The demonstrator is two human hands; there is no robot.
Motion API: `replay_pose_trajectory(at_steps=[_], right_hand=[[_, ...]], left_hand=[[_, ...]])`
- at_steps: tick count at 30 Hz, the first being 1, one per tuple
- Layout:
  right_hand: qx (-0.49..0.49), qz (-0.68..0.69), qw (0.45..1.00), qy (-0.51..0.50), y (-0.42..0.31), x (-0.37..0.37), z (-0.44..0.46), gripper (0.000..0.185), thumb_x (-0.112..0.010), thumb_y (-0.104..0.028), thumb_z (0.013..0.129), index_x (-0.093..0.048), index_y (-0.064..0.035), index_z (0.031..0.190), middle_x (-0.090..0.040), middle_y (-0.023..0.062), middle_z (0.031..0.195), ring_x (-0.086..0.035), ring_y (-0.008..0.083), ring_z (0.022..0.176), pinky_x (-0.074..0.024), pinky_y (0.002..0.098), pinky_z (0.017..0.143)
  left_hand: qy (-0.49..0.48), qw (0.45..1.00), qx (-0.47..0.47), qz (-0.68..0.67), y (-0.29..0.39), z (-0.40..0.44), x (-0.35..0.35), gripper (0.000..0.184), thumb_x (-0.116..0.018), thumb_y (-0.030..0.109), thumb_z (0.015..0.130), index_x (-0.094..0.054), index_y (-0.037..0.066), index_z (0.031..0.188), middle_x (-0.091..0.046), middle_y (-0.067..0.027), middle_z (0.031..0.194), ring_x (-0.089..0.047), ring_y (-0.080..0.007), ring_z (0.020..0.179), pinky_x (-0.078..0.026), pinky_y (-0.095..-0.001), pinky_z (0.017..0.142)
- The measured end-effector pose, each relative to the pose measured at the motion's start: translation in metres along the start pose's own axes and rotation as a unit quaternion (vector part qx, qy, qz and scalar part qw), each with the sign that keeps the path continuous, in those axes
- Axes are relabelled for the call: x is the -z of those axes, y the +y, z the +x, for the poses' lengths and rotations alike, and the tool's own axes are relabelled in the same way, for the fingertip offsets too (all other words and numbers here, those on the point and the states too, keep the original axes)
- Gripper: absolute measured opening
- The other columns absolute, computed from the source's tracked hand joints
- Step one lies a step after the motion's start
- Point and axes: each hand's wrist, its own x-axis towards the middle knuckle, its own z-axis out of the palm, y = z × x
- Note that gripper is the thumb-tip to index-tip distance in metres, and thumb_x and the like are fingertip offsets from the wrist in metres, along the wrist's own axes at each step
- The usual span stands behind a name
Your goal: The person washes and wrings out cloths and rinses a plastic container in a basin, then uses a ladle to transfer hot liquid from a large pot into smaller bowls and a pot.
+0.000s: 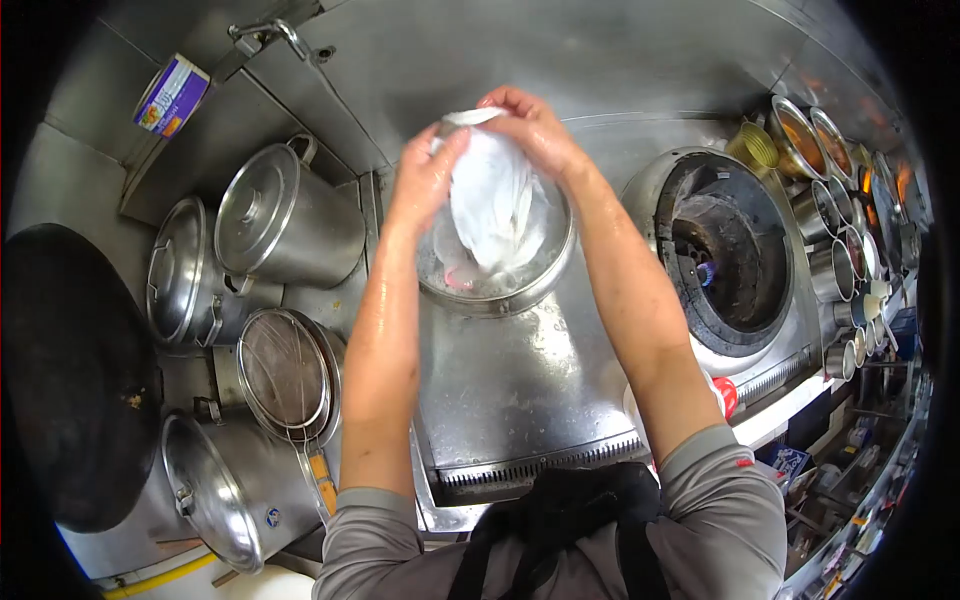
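Observation:
A wet white cloth hangs bunched from both of my hands over a round metal basin. My left hand grips the cloth's upper left side, fingers curled round it. At the top right of the cloth, my right hand is closed on its edge. The cloth's lower end hangs down into the basin, where liquid and a small pinkish patch show. Both forearms look wet.
Lidded steel pots and a round mesh strainer stand at left, beside a large black wok. A burner with a small blue flame is at right. Metal containers line the far right. A faucet is above.

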Motion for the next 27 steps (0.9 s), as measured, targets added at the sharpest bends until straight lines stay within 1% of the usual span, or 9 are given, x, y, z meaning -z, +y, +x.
replay_pose_trajectory(at_steps=[3,7,12,14,16,18,19,23,27], right_hand=[[-0.026,0.198,0.976,-0.086,0.035,-0.009,-0.018,0.021,-0.064,-0.027,0.096,-0.063,-0.0071,0.103,-0.062,-0.0044,0.093,-0.055,0.0041,0.084,-0.0461,0.0221,0.076],[-0.073,0.012,0.995,-0.069,0.097,0.012,-0.049,0.021,-0.064,-0.027,0.096,-0.063,-0.0066,0.101,-0.062,-0.004,0.09,-0.053,0.0056,0.08,-0.0457,0.025,0.074],[-0.152,-0.197,0.968,0.022,0.13,0.029,-0.056,0.023,-0.067,-0.027,0.093,-0.063,-0.0058,0.1,-0.063,-0.0005,0.09,-0.053,0.0106,0.081,-0.0454,0.028,0.075],[-0.078,-0.018,0.996,0.038,0.138,0.016,-0.042,0.031,-0.069,-0.03,0.089,-0.061,-0.0047,0.105,-0.064,0.0053,0.096,-0.054,0.013,0.087,-0.0452,0.029,0.077],[-0.114,-0.042,0.992,0.037,0.135,-0.005,-0.042,0.047,-0.071,-0.033,0.085,-0.057,-0.0041,0.119,-0.066,0.0144,0.107,-0.06,0.0206,0.098,-0.0471,0.0339,0.085],[-0.04,-0.301,0.952,0.041,0.149,-0.018,-0.044,0.067,-0.071,-0.037,0.083,-0.047,-0.0009,0.134,-0.063,0.0243,0.117,-0.06,0.0341,0.112,-0.0462,0.0409,0.095],[-0.053,-0.365,0.929,-0.001,0.163,-0.016,-0.037,0.066,-0.067,-0.04,0.083,-0.051,0.0045,0.13,-0.062,0.0297,0.118,-0.057,0.0415,0.116,-0.0446,0.0451,0.1],[-0.152,-0.383,0.91,0.031,0.166,-0.022,-0.031,0.053,-0.063,-0.04,0.085,-0.065,0.0072,0.109,-0.063,0.0311,0.112,-0.06,0.0408,0.11,-0.0464,0.046,0.097],[-0.233,-0.082,0.961,0.123,0.153,-0.037,-0.027,0.028,-0.068,-0.029,0.083,-0.074,-0.0023,0.086,-0.064,0.025,0.114,-0.063,0.0311,0.106,-0.0466,0.0402,0.098]], left_hand=[[-0.014,0.999,-0.031,0.029,0.042,0.014,-0.007,0.024,-0.063,0.02,0.095,-0.063,0.001,0.109,-0.066,-0.0021,0.094,-0.06,-0.0091,0.078,-0.05,-0.0263,0.07],[0.097,0.987,-0.062,-0.114,0.085,0.008,-0.007,0.02,-0.061,0.016,0.095,-0.061,0.001,0.107,-0.063,-0.0061,0.092,-0.063,-0.0139,0.08,-0.053,-0.0303,0.071],[0.111,0.954,0.021,-0.277,0.06,0.004,0.025,0.043,-0.057,0.036,0.096,-0.059,0.0,0.119,-0.066,-0.0152,0.114,-0.064,-0.0284,0.106,-0.052,-0.0438,0.094],[0.104,0.946,0.085,-0.296,0.022,0.003,0.026,0.045,-0.055,0.037,0.097,-0.059,0.0,0.121,-0.066,-0.0143,0.115,-0.064,-0.0279,0.106,-0.051,-0.0439,0.096],[0.088,0.934,0.122,-0.324,-0.013,0.0,0.025,0.046,-0.054,0.039,0.098,-0.059,0.0,0.122,-0.066,-0.0138,0.116,-0.064,-0.0279,0.107,-0.05,-0.0443,0.097],[0.076,0.93,0.123,-0.337,-0.03,-0.007,0.032,0.051,-0.051,0.044,0.099,-0.058,0.0,0.124,-0.065,-0.0142,0.119,-0.062,-0.0295,0.11,-0.049,-0.0448,0.099],[0.085,0.927,0.125,-0.343,-0.034,-0.011,0.037,0.054,-0.049,0.047,0.1,-0.057,0.001,0.126,-0.064,-0.0144,0.122,-0.061,-0.0306,0.113,-0.048,-0.0454,0.101],[0.146,0.924,0.207,-0.287,-0.096,-0.01,0.063,0.061,-0.046,0.054,0.099,-0.053,0.004,0.133,-0.059,-0.0148,0.131,-0.056,-0.0309,0.121,-0.044,-0.0481,0.105],[0.194,0.897,0.245,-0.312,-0.156,-0.015,0.058,0.057,-0.046,0.053,0.099,-0.052,0.009,0.136,-0.06,-0.0118,0.13,-0.057,-0.0287,0.119,-0.043,-0.0462,0.105]])
